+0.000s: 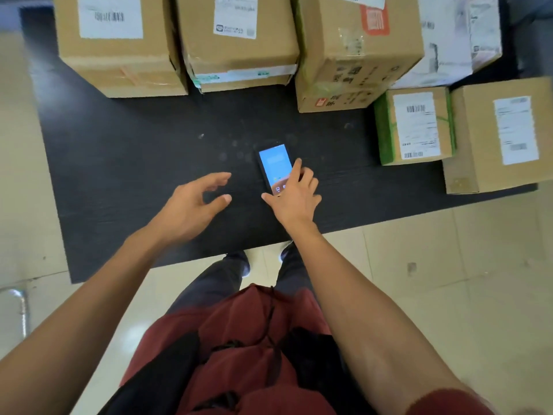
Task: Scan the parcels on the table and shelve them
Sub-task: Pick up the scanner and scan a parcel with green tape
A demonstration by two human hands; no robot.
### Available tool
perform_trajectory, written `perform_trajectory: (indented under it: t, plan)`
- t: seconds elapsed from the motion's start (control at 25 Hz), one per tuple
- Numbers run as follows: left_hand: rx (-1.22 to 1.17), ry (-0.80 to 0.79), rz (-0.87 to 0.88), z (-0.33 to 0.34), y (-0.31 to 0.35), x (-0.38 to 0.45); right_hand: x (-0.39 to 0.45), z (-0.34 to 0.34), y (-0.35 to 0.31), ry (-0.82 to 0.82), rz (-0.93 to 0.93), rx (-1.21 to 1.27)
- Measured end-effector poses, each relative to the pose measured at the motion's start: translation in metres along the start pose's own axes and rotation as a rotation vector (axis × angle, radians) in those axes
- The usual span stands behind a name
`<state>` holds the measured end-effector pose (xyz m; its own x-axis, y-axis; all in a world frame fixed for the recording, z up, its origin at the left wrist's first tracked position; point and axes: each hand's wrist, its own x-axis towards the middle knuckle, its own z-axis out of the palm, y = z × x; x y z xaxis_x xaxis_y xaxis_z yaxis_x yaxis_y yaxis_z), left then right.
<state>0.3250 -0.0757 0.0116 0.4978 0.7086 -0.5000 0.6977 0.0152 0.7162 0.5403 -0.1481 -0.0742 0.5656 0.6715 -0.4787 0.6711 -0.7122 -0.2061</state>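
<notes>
Black table [125, 151], labelled parcels [239, 40] beyond my hands; my right hand [294, 196] touches the blue-lit scanner [273, 166], left hand [191, 205] hovers open beside it.

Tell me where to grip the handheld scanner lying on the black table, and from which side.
Probably pinch the scanner across its two long edges near the lower end, coming from above on the person's side. It lies flat, screen up, so only its thin edges offer purchase. The right hand already touches it there; the table around it is bare.

White labels with barcodes sit on the cardboard parcels [413, 127], but their print is too blurred to read.
</notes>
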Motion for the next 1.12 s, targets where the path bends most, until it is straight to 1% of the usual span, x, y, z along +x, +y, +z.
perform_trajectory:
  t: [0.12,0.28,0.4,0.56,0.68,0.8,1.12]
  plan:
    - [0.018,-0.024,0.01,0.0,0.001,0.007,0.004,0.005,0.005,0.038,-0.006,0.034]
    - [0.021,-0.035,0.014,0.003,0.008,0.017,0.008,0.003,0.009,0.039,-0.054,0.049]
    - [0.025,-0.054,0.009,0.005,0.016,0.023,0.007,-0.002,0.011,0.088,-0.057,0.115]
    - [0.052,-0.076,0.015,0.011,0.028,0.027,0.008,-0.017,0.027,0.04,-0.013,0.16]
    - [0.061,-0.073,0.023,0.019,0.039,0.03,0.005,-0.035,0.048,0.032,0.006,0.257]
    - [0.088,-0.091,0.036,0.037,0.056,0.034,0.0,-0.06,0.072,0.058,0.014,0.361]
    - [0.087,-0.189,0.106,0.109,0.142,0.058,-0.015,-0.138,0.161,0.14,0.058,0.483]
